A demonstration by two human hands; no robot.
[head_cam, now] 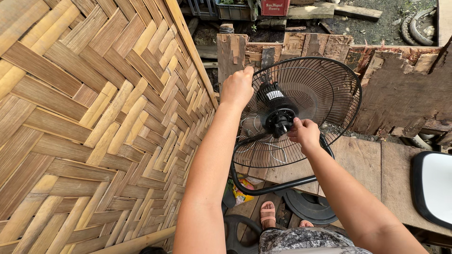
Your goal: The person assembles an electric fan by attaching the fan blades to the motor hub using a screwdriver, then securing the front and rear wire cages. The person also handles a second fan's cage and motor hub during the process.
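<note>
A black fan with its rear wire guard [325, 89] and bare motor hub [280, 120] stands in front of me, front grille and blades off. My left hand [237, 87] grips the guard's upper left rim. My right hand [303, 133] pinches the hub's centre shaft with its fingertips. The fan rests on a black tubular stand [268, 188] that curves below the guard.
A woven bamboo wall [94, 127] fills the left side. Weathered wooden boards [400, 94] stand behind the fan, with a plank floor [362, 160] beneath. A round black fan part [308, 207] lies by my sandalled foot [267, 214]. A white and black object [435, 186] sits at right.
</note>
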